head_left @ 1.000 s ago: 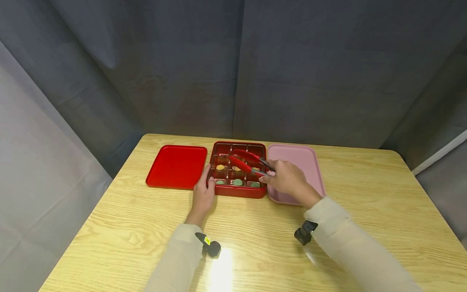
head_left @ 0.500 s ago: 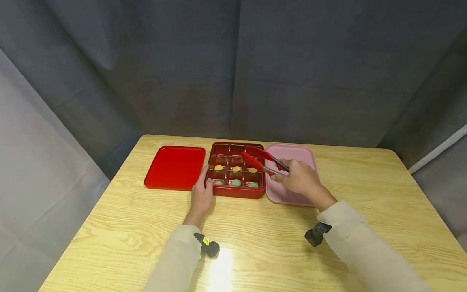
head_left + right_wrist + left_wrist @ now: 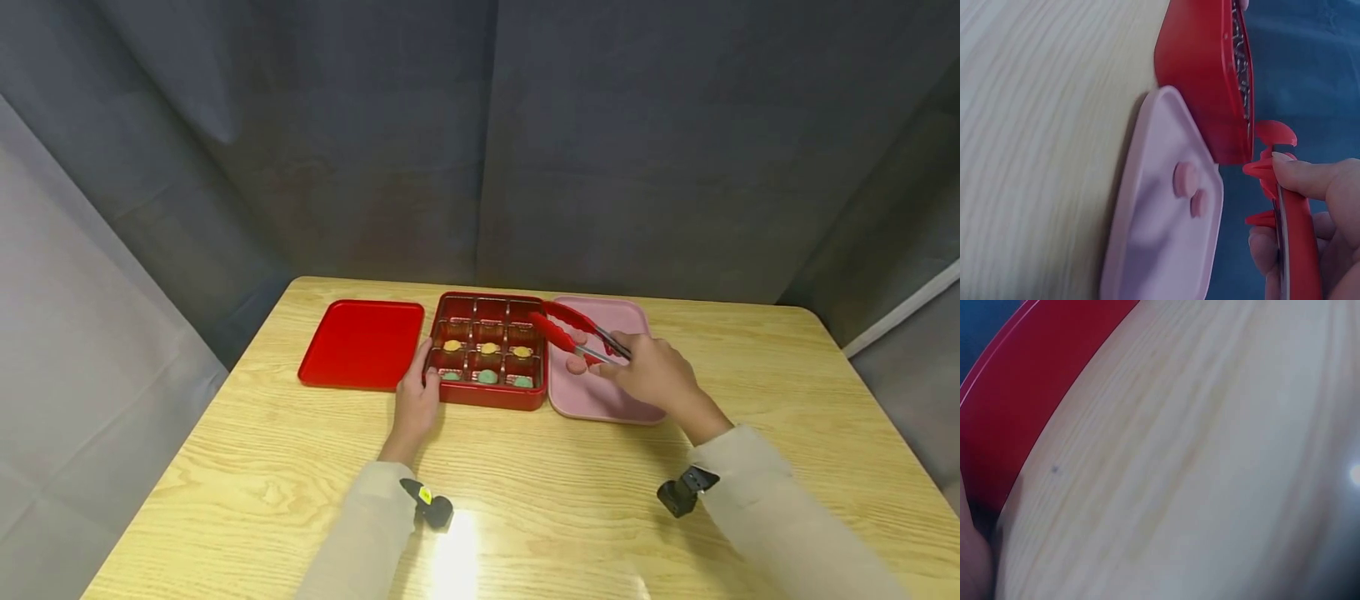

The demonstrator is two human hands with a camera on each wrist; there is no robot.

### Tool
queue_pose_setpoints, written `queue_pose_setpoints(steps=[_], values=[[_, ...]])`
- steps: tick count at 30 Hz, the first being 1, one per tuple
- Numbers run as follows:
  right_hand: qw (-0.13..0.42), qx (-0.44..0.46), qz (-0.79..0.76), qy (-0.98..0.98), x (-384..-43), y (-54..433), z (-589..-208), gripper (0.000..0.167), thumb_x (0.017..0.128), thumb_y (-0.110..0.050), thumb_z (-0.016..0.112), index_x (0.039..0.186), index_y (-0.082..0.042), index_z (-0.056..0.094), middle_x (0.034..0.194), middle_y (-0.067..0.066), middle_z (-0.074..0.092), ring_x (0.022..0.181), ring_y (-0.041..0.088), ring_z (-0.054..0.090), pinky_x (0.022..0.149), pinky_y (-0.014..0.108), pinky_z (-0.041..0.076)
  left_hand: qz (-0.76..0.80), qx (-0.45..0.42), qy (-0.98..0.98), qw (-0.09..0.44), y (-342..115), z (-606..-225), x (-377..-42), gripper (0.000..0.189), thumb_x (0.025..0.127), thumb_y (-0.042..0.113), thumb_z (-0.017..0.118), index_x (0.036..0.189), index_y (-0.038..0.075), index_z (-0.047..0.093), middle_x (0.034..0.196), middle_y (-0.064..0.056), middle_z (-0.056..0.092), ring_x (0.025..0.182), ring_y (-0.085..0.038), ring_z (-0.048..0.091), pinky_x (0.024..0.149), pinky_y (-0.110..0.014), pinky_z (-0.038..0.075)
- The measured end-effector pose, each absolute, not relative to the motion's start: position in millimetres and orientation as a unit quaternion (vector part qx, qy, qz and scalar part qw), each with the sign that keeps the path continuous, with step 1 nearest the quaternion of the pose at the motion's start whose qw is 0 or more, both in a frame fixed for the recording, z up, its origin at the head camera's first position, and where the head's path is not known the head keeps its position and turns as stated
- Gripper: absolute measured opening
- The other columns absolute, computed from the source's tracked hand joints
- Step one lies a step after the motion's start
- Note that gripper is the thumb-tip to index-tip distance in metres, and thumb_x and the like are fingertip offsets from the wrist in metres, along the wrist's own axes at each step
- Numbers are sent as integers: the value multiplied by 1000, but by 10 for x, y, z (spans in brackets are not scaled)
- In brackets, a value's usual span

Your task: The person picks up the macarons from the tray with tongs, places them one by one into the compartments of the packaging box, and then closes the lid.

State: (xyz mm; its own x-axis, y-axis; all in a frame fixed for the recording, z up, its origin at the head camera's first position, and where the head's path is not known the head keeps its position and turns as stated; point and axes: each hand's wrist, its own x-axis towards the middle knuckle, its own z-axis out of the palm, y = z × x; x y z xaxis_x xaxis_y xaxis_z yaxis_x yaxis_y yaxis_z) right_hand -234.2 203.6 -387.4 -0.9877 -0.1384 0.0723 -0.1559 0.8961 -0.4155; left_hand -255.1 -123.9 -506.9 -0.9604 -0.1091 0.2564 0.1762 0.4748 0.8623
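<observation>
My left hand (image 3: 415, 404) holds the front left corner of a red box (image 3: 491, 395), thumb at the near corner and fingers along the left wall. A clear insert divides the box: yellow pieces (image 3: 490, 348) lie in the middle row, green pieces (image 3: 487, 377) in the near row. My right hand (image 3: 656, 371) grips metal tongs with red tips (image 3: 553, 332), whose arms are spread, with nothing between the tips. They reach over the pink tray (image 3: 600, 404) toward the box's right rim. Two round pink pieces (image 3: 1186, 179) lie on that tray, partly behind the tongs in the head view.
To the left of the box lies a flat red tray or lid (image 3: 363, 342). The pink tray stands close against the box's right side. Everything rests on a wooden table (image 3: 525, 508) with a dark curtain (image 3: 480, 142) behind it.
My right hand has drawn the tongs rightward from over the box to over the pink tray, uncovering the right-hand yellow piece. My left hand has stayed at the box's corner.
</observation>
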Motion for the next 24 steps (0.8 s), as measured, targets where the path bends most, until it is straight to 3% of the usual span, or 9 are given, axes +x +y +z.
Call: queue_pose_setpoints(steps=[1, 3, 6, 8, 10, 12, 14, 22, 24], values=[[16, 72, 215, -974, -2330, 2067, -3880, 29, 81, -39, 70, 94, -15, 61, 60, 1, 40, 56, 18, 39, 47, 30, 27, -514, -21, -847, 137, -1239, -5069, -2552, 51, 97, 19, 39, 147, 28, 34, 148, -5, 39, 55, -25, 37, 82, -40, 42], [7, 62, 211, -976, -2309, 2127, -3896, 33, 81, -39, 70, 101, -14, 62, 61, 2, 40, 57, 19, 39, 47, 30, 27, -515, -22, -846, 135, -1236, -5065, -2555, 51, 98, 19, 39, 147, 28, 33, 149, -4, 38, 57, -25, 39, 84, -41, 42], [-3, 53, 210, -976, -2276, 2205, -3919, 46, 80, -41, 70, 114, -11, 62, 64, 4, 42, 59, 20, 41, 48, 30, 28, -514, -20, -846, 137, -1233, -5063, -2558, 51, 97, 18, 39, 147, 28, 34, 149, -4, 38, 88, -28, 57, 96, -44, 42], [-9, 48, 211, -976, -2251, 2247, -3931, 53, 80, -42, 70, 120, -9, 60, 65, 5, 43, 60, 20, 41, 48, 30, 29, -515, -19, -846, 139, -1233, -5065, -2559, 51, 97, 17, 40, 147, 27, 34, 149, -4, 38, 110, -30, 55, 101, -47, 40], [-18, 40, 215, -976, -2220, 2284, -3938, 61, 80, -44, 70, 125, -6, 57, 66, 6, 44, 60, 20, 41, 47, 29, 30, -513, -17, -847, 140, -1234, -5066, -2557, 51, 97, 17, 40, 147, 27, 34, 148, -4, 39, 114, -29, 53, 101, -47, 40], [-24, 36, 219, -975, -2195, 2326, -3955, 65, 79, -45, 70, 127, -3, 56, 66, 6, 46, 58, 20, 41, 47, 29, 30, -512, -16, -847, 139, -1238, -5069, -2554, 51, 97, 17, 40, 147, 27, 34, 148, -4, 39, 92, -29, 57, 95, -44, 42], [-31, 33, 225, -973, -2165, 2370, -3980, 71, 80, -45, 70, 131, 0, 52, 65, 5, 47, 56, 19, 42, 46, 28, 32, -512, -15, -848, 137, -1242, -5068, -2549, 51, 97, 18, 39, 147, 28, 34, 148, -4, 39, 76, -28, 50, 89, -41, 42], [-45, 30, 237, -970, -2015, 2503, -4111, 80, 81, -40, 70, 138, 9, 40, 63, 3, 51, 51, 16, 43, 45, 27, 32, -512, -11, -849, 132, -1239, -5067, -2542, 51, 97, 19, 39, 147, 30, 33, 146, -5, 42, 68, -31, 46, 86, -42, 42], [-46, 30, 239, -969, -1996, 2517, -4130, 80, 82, -39, 70, 138, 9, 39, 64, 3, 56, 51, 15, 46, 46, 27, 32, -509, -12, -850, 135, -1242, -5064, -2549, 51, 97, 18, 39, 147, 29, 34, 146, -4, 42, 75, -31, 51, 89, -42, 43]])
